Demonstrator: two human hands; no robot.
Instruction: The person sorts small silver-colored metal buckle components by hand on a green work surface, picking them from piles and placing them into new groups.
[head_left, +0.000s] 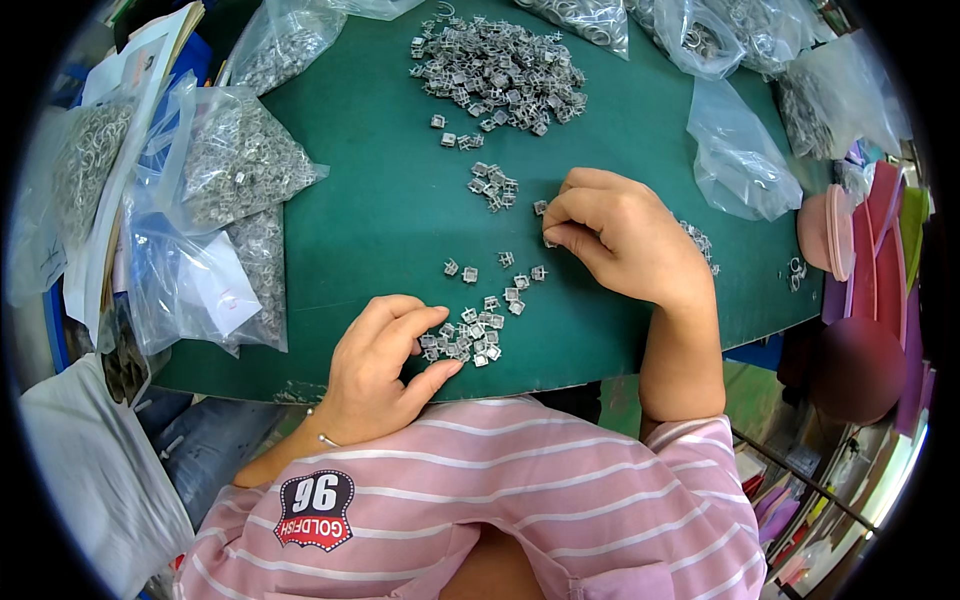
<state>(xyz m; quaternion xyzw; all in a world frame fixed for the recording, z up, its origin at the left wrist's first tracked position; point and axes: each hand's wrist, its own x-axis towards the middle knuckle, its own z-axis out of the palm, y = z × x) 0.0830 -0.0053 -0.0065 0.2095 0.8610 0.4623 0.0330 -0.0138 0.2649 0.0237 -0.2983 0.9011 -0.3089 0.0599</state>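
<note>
My left hand (386, 364) rests near the table's front edge, thumb and fingers spread around the left side of a cluster of small square metal settings with prongs (472, 337). It grips none that I can see. Further right, my right hand (622, 229) pinches a small metal setting (551, 242) between thumb and fingers, mostly covered by the fingertips. Another single setting (540, 208) lies just beyond those fingers. Several loose settings (516, 294) are scattered between the hands. A small group of them (493, 186) sits higher up, below a large heap (502, 67).
Plastic bags of metal parts (240, 161) crowd the left side of the green tabletop (360, 247). More bags (697, 37) and a flat plastic bag (739, 150) lie at the far right. Small metal pieces (699, 244) lie behind my right wrist, near a pink container (825, 232). Another person (855, 371) is at right.
</note>
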